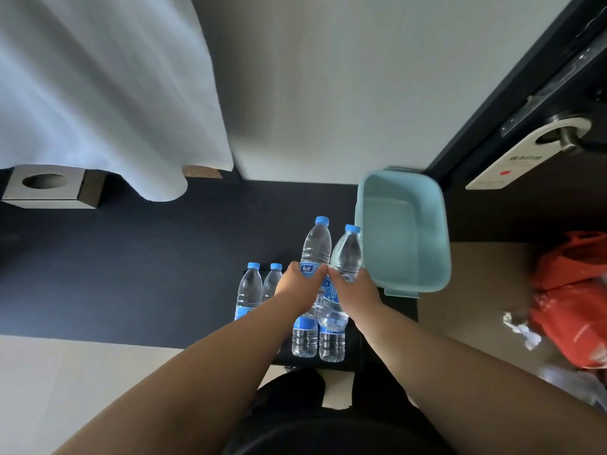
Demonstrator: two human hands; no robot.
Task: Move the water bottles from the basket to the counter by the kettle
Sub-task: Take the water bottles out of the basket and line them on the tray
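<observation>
Both hands reach forward side by side over the dark surface (131, 274), each wrapped around a clear water bottle with a blue cap. The left hand (297, 285) grips the taller-looking bottle (316, 247) around its middle. The right hand (353, 285) grips the second bottle (348, 254), which tilts slightly right, its upper part against the near left wall of the light blue basket (427, 257). The basket looks empty and stands just right of the hands. Two more bottles (259, 287) stand upright on the surface just left of the left hand.
</observation>
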